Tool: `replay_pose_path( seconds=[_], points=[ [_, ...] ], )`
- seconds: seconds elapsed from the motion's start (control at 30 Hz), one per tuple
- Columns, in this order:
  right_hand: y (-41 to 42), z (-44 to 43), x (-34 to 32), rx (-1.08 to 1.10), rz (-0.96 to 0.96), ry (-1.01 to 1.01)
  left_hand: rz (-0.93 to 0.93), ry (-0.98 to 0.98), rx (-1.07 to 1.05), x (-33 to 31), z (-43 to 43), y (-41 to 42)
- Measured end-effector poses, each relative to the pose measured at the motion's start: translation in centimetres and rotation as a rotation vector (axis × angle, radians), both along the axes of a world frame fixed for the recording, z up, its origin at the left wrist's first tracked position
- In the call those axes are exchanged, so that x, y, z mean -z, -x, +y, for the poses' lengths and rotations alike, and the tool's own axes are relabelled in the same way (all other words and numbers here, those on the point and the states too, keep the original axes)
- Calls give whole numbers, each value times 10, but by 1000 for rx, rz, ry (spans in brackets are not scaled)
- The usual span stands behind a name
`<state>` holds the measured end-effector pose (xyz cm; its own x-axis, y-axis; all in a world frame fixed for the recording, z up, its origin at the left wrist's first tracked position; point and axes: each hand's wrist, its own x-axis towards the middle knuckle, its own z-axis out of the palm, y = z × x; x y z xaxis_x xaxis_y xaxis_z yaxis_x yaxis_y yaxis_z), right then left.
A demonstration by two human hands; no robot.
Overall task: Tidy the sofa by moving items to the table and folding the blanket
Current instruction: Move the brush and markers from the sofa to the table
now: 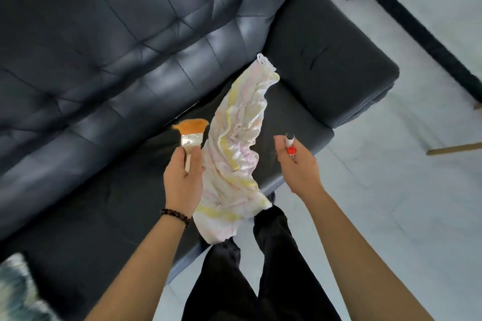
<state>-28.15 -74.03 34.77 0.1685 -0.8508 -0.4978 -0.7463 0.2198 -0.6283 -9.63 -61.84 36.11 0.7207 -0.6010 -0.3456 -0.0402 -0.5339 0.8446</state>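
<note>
A crumpled white blanket (236, 148) with yellow and pink stripes lies along the seat of the black leather sofa (104, 60), its lower end hanging over the front edge. My left hand (184, 177) is closed around the handle of a paintbrush (191, 135) with orange bristles, held just left of the blanket. My right hand (297, 167) grips a white marker with a red band (290, 147), held above the seat to the right of the blanket.
The sofa's armrest (328, 65) rises at the right end. A patterned cushion (18, 292) shows at the bottom left corner. Pale tiled floor (391, 203) spreads to the right, with a wooden furniture leg (453, 148) at the edge. My dark trouser legs (260, 268) stand against the sofa front.
</note>
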Motion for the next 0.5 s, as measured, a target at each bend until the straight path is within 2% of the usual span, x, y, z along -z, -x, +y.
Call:
replay_pose_path(
  seconds=[0.23, 0.33, 0.5],
  points=[
    [89, 76, -158, 401, -202, 177, -31, 140, 158, -126, 40, 43],
    [146, 99, -186, 534, -224, 227, -32, 178, 264, -152, 43, 81],
    [262, 131, -199, 713, -296, 198, -13, 200, 419, -171, 27, 178]
  ],
)
